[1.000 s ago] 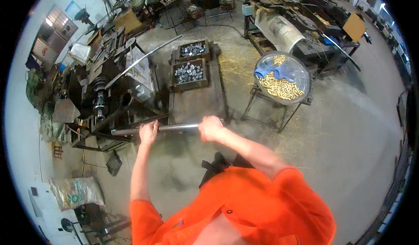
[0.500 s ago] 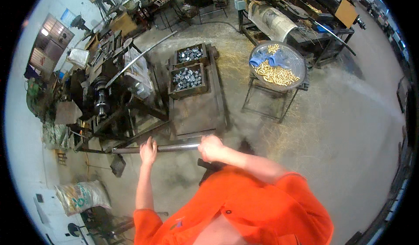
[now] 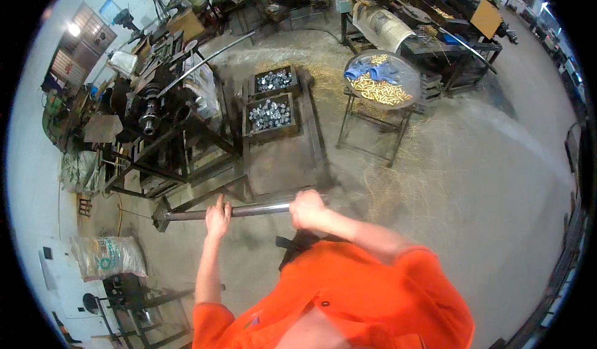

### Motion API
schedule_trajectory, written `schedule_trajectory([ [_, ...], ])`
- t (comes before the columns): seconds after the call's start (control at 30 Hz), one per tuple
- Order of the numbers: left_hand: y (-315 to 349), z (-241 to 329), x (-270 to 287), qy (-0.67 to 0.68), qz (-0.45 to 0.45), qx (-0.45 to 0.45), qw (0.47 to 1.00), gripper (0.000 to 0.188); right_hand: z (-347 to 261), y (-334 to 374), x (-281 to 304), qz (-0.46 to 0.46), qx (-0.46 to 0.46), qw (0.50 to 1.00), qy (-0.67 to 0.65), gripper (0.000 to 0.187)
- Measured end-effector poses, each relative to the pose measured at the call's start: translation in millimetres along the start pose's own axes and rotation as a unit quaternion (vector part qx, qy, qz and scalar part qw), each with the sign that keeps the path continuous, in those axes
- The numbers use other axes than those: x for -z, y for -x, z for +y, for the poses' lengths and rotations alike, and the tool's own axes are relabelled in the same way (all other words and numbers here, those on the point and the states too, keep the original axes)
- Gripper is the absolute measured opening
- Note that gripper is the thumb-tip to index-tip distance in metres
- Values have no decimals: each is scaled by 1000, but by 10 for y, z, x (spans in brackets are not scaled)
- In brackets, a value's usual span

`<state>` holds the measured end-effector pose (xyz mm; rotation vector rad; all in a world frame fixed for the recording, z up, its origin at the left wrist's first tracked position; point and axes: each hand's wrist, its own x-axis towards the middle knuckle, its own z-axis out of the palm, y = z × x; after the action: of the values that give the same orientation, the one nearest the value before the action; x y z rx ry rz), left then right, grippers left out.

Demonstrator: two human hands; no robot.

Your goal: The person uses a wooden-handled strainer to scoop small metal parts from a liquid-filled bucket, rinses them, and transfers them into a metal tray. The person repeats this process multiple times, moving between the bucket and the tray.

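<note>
A grey metal handlebar (image 3: 261, 209) runs crosswise in front of me. My left hand (image 3: 218, 218) is closed on its middle part, one finger pointing forward along the top. My right hand (image 3: 307, 209) wraps round the bar farther right and hides that end. At the far left the bar meets a dark bracket (image 3: 161, 214), from which a side arm leads toward a low, flat trolley (image 3: 283, 162). Two open boxes stand on the trolley: the nearer box (image 3: 271, 134) and the farther box (image 3: 273, 91), both holding shiny metal pieces.
Right of the trolley, a round tray (image 3: 407, 91) on a metal stand (image 3: 373, 153) holds brass-coloured pieces (image 3: 379, 93) and blue gloves (image 3: 373, 72). Machinery (image 3: 149, 116) with a long projecting rod (image 3: 211, 56) crowds the left. A workbench (image 3: 460, 60) stands far right; a filled sack (image 3: 109, 257) lies lower left.
The round tray and stand now appear slightly farther left and up, and the left machinery's frame shows more of its lower part. Both hands keep their grip, slightly farther right in view.
</note>
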<state>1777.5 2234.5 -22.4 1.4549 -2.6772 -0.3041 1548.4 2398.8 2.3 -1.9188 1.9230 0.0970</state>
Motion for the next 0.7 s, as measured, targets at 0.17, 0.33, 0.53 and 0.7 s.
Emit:
schedule_trajectory([
  [0.17,439,128,-143,-8,8,-69,998,40,15,486,-146,24,-51,998,4,20],
  [0.33,862,65,-83,4,32,-59,998,40,-267,714,-489,97,-35,995,-10,18],
  [0.53,1445,-353,-110,-18,93,-48,994,38,-827,997,-918,167,30,985,-18,17],
  [0.7,2013,-408,-92,-5,104,-50,993,34,-1180,1333,-1227,172,26,984,-27,16],
])
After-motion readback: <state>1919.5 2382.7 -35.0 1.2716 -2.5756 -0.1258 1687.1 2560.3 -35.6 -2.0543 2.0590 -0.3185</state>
